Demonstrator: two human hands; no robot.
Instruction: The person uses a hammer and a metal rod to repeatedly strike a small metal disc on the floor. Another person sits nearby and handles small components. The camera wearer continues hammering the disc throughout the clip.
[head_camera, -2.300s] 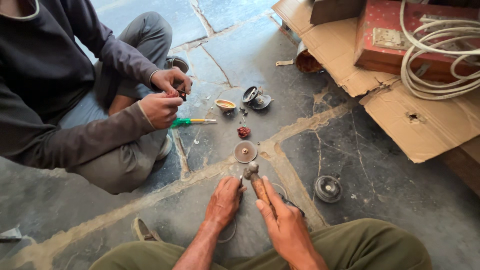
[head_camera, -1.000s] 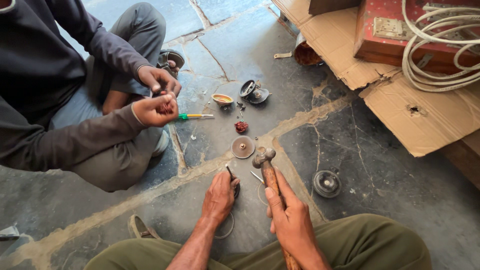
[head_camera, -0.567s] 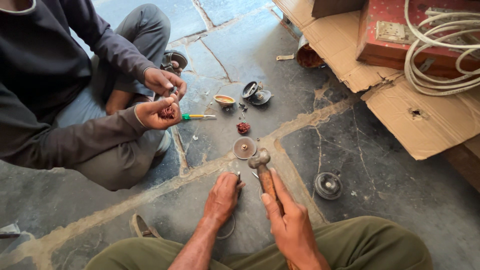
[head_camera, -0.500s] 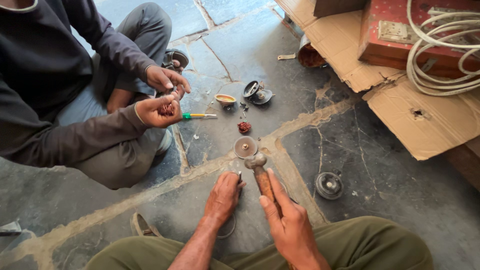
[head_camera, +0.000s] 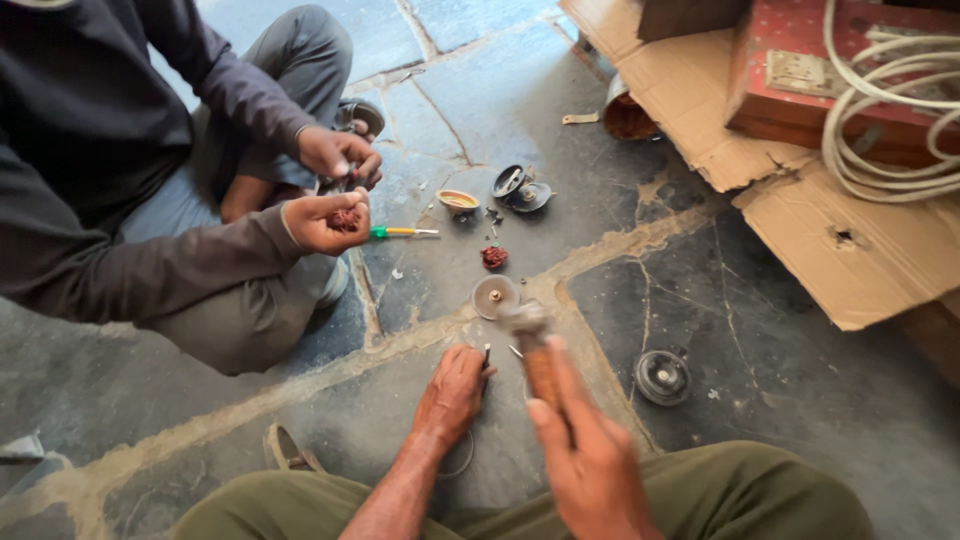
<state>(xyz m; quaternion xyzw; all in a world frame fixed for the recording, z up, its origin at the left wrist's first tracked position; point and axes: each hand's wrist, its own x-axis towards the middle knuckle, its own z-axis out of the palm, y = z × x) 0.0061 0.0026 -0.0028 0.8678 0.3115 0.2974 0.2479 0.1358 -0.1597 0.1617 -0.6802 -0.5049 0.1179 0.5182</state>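
Gripping hammer (head_camera: 530, 345) in right hand (head_camera: 590, 460) | left hand (head_camera: 452, 393) pinching small metal piece (head_camera: 486, 353) on floor (head_camera: 760, 330)

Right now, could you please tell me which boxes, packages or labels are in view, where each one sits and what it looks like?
Red box: top right, on the cardboard; rectangular, worn red, white cable coiled on it.
Label: on the red box's top; small pale rectangle.
Flattened cardboard: right side on the stone floor; brown, torn, one small hole.
Brown carton: top edge, left of the red box; only partly visible.

Hammer (head_camera: 530, 345): wooden handle, dull metal head. Floor (head_camera: 760, 350): rough matt stone. Cardboard (head_camera: 870, 250): matt, torn.
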